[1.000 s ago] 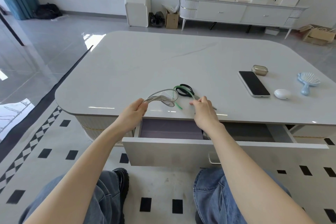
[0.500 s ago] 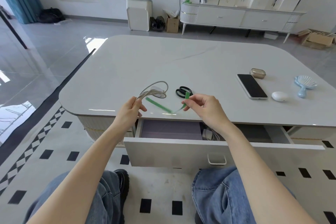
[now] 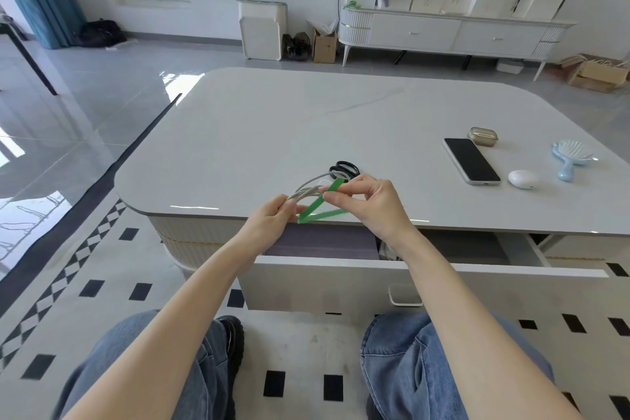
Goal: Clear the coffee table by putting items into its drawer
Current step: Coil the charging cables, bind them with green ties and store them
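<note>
A coiled grey cable [image 3: 308, 185] is gripped at one end by the left hand [image 3: 271, 219], whose fingers are curled round the bundled strands, just above the near edge of the coffee table [image 3: 272, 126]. A green strap [image 3: 315, 206] (bent into a narrow V) is pinched between thumb and fingertips of the right hand [image 3: 370, 203], and its fold is seen beside the left fingers. Black scissors [image 3: 345, 167] are laid on the tabletop just behind the cable. Further right, a phone [image 3: 472, 160], a small metallic case [image 3: 482, 136], a white oval object [image 3: 522, 179] and a blue hairbrush [image 3: 571, 155] are set out near each other. The drawer [image 3: 324, 283] is pulled open beneath the hands.
</note>
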The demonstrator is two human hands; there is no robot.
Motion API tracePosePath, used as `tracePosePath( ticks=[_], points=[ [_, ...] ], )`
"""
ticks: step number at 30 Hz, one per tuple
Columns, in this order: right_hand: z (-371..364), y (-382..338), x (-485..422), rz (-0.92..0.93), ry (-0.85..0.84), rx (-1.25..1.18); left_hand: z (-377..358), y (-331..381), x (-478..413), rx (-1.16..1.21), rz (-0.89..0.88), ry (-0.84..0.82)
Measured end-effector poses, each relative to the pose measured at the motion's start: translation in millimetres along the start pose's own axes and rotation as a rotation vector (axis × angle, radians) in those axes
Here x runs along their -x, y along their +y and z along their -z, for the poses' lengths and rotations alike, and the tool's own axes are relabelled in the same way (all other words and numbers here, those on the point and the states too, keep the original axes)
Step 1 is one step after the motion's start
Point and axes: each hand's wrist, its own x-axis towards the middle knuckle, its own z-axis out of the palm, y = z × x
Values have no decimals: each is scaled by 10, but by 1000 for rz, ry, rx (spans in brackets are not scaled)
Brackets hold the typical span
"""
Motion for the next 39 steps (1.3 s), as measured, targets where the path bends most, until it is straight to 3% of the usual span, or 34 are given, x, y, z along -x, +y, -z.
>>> tracePosePath(
  ticks=[13, 19, 21, 30, 39],
  points=[
    [-40, 49, -74, -6, 102, 67, -81, -57, -6, -263, -53, 58],
    [-25, 86, -64, 296, 137, 492, -66, -43, 40, -468, -105, 71],
    [-42, 111, -79, 349, 151, 519, -76, -35, 43, -466, -115, 43],
    [-66, 76, -79, 193, 110, 408, -89, 26, 59, -210, -128, -118],
    [-8, 55, -61, 49, -22, 345, -77, -92, 19, -323, -150, -66]
  ],
)
